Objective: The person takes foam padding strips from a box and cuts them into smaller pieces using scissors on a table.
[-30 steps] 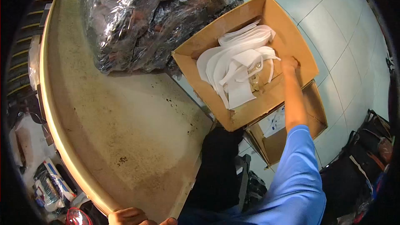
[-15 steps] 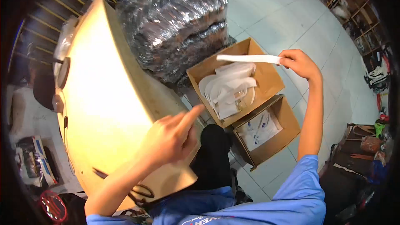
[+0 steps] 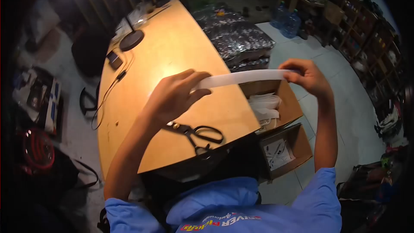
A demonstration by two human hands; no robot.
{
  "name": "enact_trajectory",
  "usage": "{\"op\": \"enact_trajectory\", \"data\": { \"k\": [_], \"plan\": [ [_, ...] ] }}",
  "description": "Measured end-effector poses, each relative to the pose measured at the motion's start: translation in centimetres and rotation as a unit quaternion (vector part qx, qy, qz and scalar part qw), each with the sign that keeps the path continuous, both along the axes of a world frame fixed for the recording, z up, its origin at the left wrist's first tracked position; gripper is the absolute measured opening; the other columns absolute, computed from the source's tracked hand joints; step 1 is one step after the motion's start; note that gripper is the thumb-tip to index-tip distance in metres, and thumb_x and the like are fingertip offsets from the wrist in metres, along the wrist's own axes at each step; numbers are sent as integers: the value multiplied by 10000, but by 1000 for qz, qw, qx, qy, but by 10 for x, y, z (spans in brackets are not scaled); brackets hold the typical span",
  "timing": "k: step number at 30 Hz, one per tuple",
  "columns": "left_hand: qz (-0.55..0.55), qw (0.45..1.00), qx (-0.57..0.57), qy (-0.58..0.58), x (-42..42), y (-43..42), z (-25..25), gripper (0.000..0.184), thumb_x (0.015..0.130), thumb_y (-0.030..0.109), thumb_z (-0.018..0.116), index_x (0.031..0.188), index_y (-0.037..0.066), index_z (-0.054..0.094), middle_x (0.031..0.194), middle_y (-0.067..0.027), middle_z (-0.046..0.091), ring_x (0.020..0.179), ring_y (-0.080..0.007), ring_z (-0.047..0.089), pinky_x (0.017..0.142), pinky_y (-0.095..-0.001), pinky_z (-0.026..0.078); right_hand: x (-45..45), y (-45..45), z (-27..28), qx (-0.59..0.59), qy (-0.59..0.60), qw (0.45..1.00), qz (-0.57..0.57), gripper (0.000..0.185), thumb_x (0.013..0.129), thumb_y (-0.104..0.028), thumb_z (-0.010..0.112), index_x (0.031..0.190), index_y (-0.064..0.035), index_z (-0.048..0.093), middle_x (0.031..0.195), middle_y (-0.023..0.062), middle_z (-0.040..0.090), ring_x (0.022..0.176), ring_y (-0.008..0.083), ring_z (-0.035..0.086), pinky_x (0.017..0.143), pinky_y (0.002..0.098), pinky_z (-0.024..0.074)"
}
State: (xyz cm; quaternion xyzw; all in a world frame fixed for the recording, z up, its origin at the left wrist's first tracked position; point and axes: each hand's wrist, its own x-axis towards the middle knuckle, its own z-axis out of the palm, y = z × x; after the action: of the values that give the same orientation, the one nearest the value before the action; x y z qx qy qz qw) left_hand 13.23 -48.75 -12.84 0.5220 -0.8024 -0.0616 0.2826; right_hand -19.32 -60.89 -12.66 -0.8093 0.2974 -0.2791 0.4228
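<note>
A white, slightly curved flexible strip point(image 3: 248, 77) is stretched between my two hands, above the table's right edge. My right hand point(image 3: 308, 77) pinches its right end between thumb and fingers. The strip's left end lies between the thumb and fingers of my left hand point(image 3: 179, 92), which are closed around it. Black-handled scissors point(image 3: 200, 136) rest on the table below, near its front edge. Under the strip stands a cardboard box point(image 3: 291, 103) with several white curved pieces point(image 3: 265, 103) inside.
The wooden table point(image 3: 172, 43) carries a lamp base point(image 3: 131, 40), a black adapter point(image 3: 114, 60) and a cable. A second cardboard box point(image 3: 297, 146) with printed paper stands nearer on the tiled floor. Beyond is a black plastic-wrapped bundle point(image 3: 237, 39). Water bottles point(image 3: 291, 23) and shelves stand farther back.
My view has swung up and left toward the table. My left hand, pointing and without the strip before, now grips its left end. The strip has moved from above the box toward the table.
</note>
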Motion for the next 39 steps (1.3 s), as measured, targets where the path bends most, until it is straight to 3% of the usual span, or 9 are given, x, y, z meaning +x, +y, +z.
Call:
{"op": "enact_trajectory", "data": {
  "k": [3,5,9,20,26,30,33,36,39],
  "plan": [
    [100,995,14,-9,63,53,-17,340,784,142,718,1092,25,634,799,-129,598,668,-241,575,619,-338,450,70,36,-32,-54,90,984,-143,346,831,-224,663,1075,16,611,855,132,660,807,133,628,715,263,483],
    [177,984,2,-25,97,83,-37,339,776,141,726,1082,21,643,768,-137,589,661,-245,572,611,-336,446,110,71,-49,-37,148,985,-84,458,823,-271,681,1142,34,557,914,204,642,785,216,650,721,310,496],
    [251,967,31,33,126,123,-69,317,751,121,738,1039,12,664,767,-161,614,671,-291,603,635,-361,477,150,119,-83,-232,216,941,117,573,783,-261,717,1220,24,482,1035,203,554,939,348,583,816,387,484],
    [320,931,48,170,125,126,-94,293,750,131,756,971,-21,636,848,-203,670,755,-301,667,691,-348,512,168,139,-86,-242,310,912,115,556,786,-314,696,1191,-12,462,926,170,579,915,346,581,755,421,482],
    [304,941,-2,146,135,117,-104,279,730,115,767,928,-44,650,813,-183,676,727,-244,670,670,-318,513,174,142,-77,-125,312,929,159,604,727,-321,687,1198,20,525,798,175,622,763,348,619,699,403,498],
    [309,936,23,169,132,110,-115,295,714,125,777,921,-48,658,834,-194,681,748,-251,678,695,-315,517,163,141,-66,58,235,963,121,563,701,-315,712,1116,47,595,852,168,663,799,233,652,750,327,503],
    [321,930,33,177,129,102,-120,299,709,128,778,922,-48,663,847,-201,681,759,-256,680,710,-318,518,156,136,-72,90,237,956,147,503,744,-244,687,1145,40,579,876,128,664,788,207,643,744,312,504],
    [333,924,55,181,131,96,-124,297,716,150,767,929,-30,667,864,-207,676,793,-299,671,735,-352,516,149,129,-75,301,201,915,179,442,799,-81,616,1218,26,522,942,95,634,820,154,625,751,285,512],
    [341,921,64,176,130,94,-125,298,712,146,770,922,-40,669,861,-207,678,788,-291,673,737,-342,516,147,140,-77,430,158,877,145,417,848,-99,598,1233,29,501,927,85,610,809,147,617,746,286,523]
  ]
}}
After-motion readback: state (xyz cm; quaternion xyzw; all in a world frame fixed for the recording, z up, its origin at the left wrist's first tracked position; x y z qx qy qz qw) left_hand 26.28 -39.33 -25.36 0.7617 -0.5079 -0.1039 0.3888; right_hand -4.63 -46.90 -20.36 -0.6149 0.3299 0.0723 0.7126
